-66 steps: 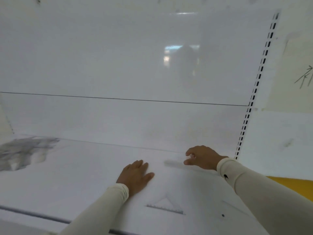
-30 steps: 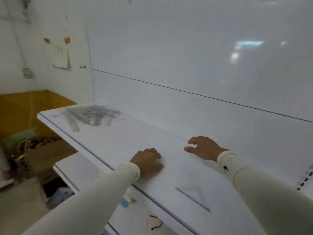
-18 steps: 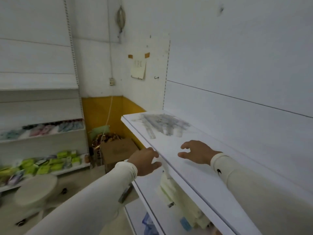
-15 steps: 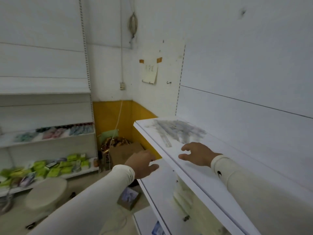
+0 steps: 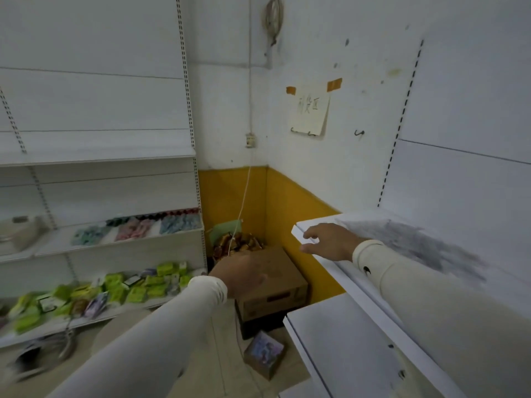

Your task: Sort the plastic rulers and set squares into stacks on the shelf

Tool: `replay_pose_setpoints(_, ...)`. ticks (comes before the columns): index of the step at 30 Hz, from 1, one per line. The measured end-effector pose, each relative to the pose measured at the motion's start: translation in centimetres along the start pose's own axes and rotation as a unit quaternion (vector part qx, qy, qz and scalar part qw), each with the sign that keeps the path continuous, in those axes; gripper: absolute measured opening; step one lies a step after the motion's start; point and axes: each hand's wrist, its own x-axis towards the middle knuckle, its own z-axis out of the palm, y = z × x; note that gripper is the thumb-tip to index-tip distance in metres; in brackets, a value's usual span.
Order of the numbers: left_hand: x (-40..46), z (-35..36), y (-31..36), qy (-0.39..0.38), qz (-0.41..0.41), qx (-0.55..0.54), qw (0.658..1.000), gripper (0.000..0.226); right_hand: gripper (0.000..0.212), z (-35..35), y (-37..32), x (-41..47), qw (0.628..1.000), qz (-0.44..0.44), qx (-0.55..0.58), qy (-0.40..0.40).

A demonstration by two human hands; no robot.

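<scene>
While the right hand (image 5: 330, 242) hovers spread and empty over the white shelf's (image 5: 362, 280) far-left corner, the blurred left hand (image 5: 241, 275) hangs off-shelf, its state unreadable.

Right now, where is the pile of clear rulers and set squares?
In the head view the pile of clear rulers and set squares lies on the white shelf at the right, near its far corner, just beyond the right hand.
</scene>
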Motion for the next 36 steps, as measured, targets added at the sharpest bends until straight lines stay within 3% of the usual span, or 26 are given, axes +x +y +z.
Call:
replay_pose_setpoints(10, 16.7, -2.2, -10.2, 0.006, -0.043, -0.005, 0.999, 0.035, 0.058, -2.2, 2.0, 20.5, 0.999, -0.042, 0.03, -0.003)
replay_pose_setpoints(17, 28.6, -2.9, -12.5, -0.007, 0.017, 0.003, 1.0, 0.032, 0.058, -3.0, 7.0, 27.5, 0.999, 0.015, 0.047, -0.009)
replay_pose_setpoints(26, 42.0, -1.8, -4.7, -0.029, 0.241, -0.031, 0.97, 0.048, 0.055, -4.4, 16.5, 24.3, 0.974, 0.222, 0.01, 0.044)
replay_pose_setpoints(31, 45.0, -1.6, 2.4, -0.061, 0.419, -0.054, 0.905, 0.043, 0.055, -4.9, 18.0, 16.7, 0.91, 0.405, 0.016, 0.084)
replay_pose_setpoints(36, 44.4, -0.7, 7.1, -0.092, 0.537, -0.063, 0.836, 0.042, 0.057, -4.0, 15.2, 9.5, 0.84, 0.534, 0.034, 0.094)
